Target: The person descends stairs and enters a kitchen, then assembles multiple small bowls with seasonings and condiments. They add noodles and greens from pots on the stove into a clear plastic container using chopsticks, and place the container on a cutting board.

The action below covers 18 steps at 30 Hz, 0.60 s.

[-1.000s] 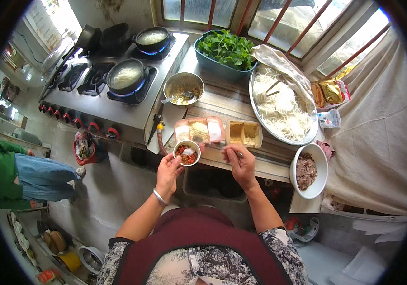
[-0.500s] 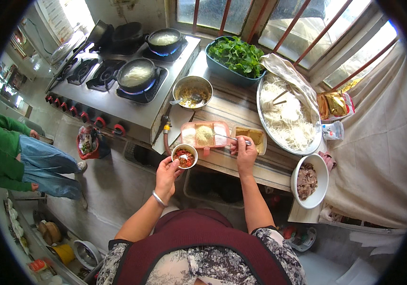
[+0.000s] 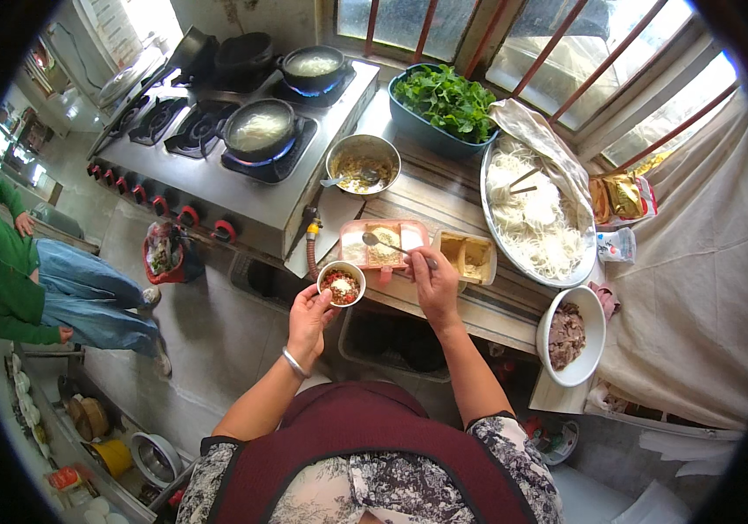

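My left hand [image 3: 308, 325] grips a small white bowl [image 3: 358, 272] by its side. Red chopped seasoning fills it, topped with a pale heap. In my right hand [image 3: 434, 281] is a metal spoon [image 3: 391, 246], held by its handle. Its dark bowl end hovers over the pink seasoning box [image 3: 418, 229], near the middle compartment. That compartment holds a yellowish powder [image 3: 381, 254]; white powder [image 3: 354, 252] lies in the left one. Just right of the box, beside my right hand, stands a pale yellow divided container [image 3: 477, 262].
Two pots [image 3: 259, 131] [image 3: 313, 65] sit over flames on the stove [image 3: 208, 188]. A steel bowl [image 3: 363, 162], a blue tub of greens [image 3: 444, 105], a noodle tray [image 3: 489, 231] and a meat bowl [image 3: 599, 332] surround the counter. A person in green [image 3: 7, 271] stands left.
My right hand has shifted left, bringing the spoon from the box's right compartment toward the middle one. The heap in the small bowl looks larger and yellower. The other person's hand has risen.
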Each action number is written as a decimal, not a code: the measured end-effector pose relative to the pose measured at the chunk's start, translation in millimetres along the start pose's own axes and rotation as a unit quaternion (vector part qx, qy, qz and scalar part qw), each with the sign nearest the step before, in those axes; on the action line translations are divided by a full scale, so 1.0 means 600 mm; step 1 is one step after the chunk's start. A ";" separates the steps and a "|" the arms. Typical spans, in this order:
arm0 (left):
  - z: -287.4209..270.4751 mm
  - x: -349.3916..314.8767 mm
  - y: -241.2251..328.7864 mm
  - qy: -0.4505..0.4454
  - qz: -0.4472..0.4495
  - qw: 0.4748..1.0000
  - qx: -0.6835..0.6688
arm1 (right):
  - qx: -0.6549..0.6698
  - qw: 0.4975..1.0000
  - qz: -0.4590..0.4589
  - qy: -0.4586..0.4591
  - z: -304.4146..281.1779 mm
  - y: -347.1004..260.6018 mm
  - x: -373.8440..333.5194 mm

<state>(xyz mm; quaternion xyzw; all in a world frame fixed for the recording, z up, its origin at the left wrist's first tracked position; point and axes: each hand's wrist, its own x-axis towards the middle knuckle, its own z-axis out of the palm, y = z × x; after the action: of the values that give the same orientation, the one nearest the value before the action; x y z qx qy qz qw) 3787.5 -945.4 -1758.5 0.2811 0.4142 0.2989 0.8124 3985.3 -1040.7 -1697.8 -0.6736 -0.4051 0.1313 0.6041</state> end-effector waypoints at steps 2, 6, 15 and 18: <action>-0.004 0.001 0.002 -0.001 0.009 1.000 0.002 | -0.009 1.000 -0.012 0.006 0.023 0.022 0.010; -0.012 0.004 0.006 0.002 0.021 1.000 0.003 | -0.031 0.999 0.007 -0.001 0.049 0.048 0.006; -0.015 0.015 0.012 0.009 0.026 1.000 -0.002 | 0.221 0.965 0.132 0.041 0.004 -0.015 -0.004; -0.018 0.015 0.009 -0.001 0.035 0.999 0.003 | 0.142 0.985 0.065 -0.072 0.007 -0.048 -0.020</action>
<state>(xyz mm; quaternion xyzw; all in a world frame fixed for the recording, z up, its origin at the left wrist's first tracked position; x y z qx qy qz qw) 3781.2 -932.7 -1764.6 0.2982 0.4039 0.3259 0.8010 3963.4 -1047.8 -1676.1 -0.5944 -0.3801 0.2749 0.6532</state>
